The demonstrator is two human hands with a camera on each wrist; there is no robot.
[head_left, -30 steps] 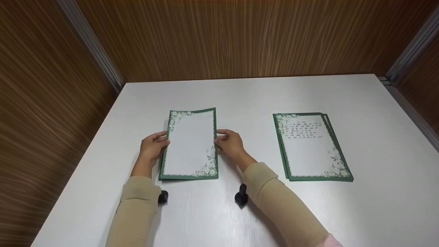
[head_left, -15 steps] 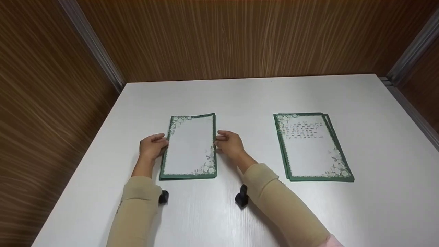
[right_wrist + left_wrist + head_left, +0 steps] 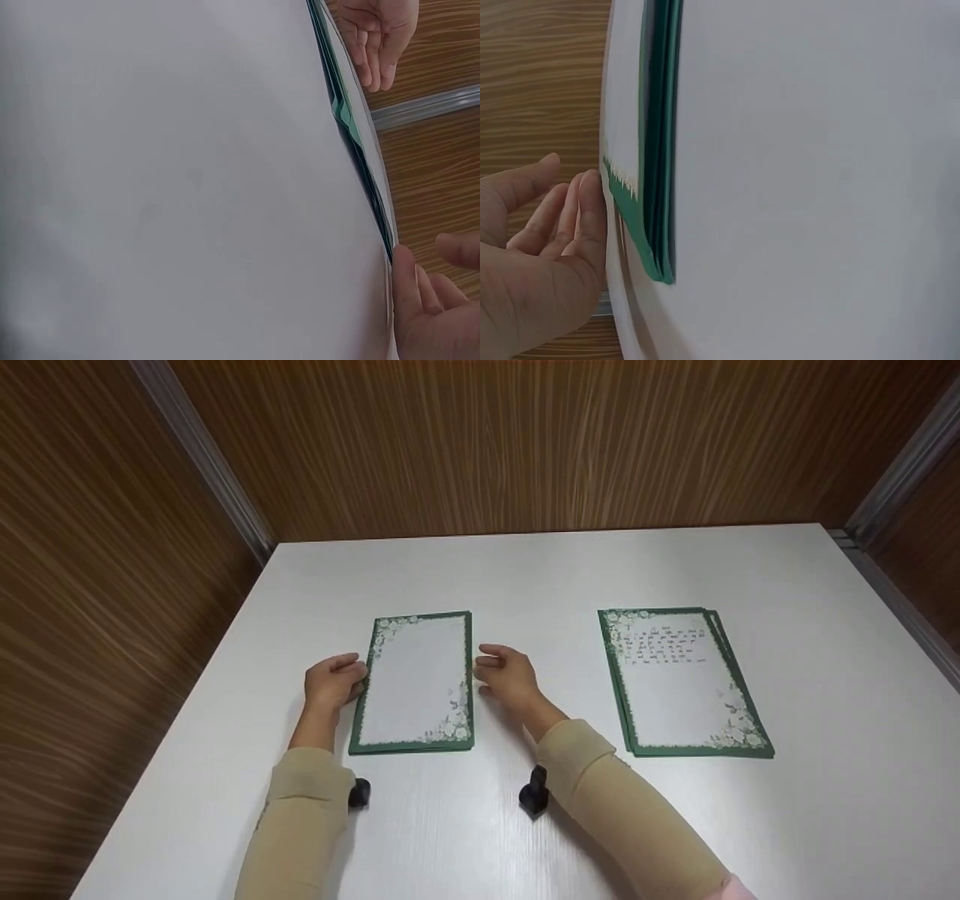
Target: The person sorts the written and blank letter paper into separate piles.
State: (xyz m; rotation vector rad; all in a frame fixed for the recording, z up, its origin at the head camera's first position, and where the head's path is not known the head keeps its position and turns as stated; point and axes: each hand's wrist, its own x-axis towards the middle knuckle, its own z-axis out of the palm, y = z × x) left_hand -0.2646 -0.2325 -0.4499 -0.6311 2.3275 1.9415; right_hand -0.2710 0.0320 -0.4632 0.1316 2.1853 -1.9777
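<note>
A small stack of paper sheets [image 3: 415,682], bordered in green with white flowers, lies on the table between the two hands; its top sheet has no writing. My left hand [image 3: 331,682] is at the stack's left edge, fingertips right beside it. In the left wrist view its thumb stands apart from the loosely bent fingers. A small space separates my right hand [image 3: 511,676] from the right edge in the head view, its fingers relaxed. The right wrist view shows the sheets' green edges [image 3: 346,120] slightly fanned, with the left hand [image 3: 381,36] beyond.
A second stack of matching sheets [image 3: 679,701] lies to the right, its top sheet bearing several lines of text, one sheet slightly askew. Wood-grain panels [image 3: 495,450] enclose the white table [image 3: 540,562] at the back and sides. Black wrist devices [image 3: 534,793] sit under both forearms.
The left stack's raised far end has come down, and its top sheet lies flatter and more even with those below. The right hand has let go and drawn slightly away; the left hand has loosened.
</note>
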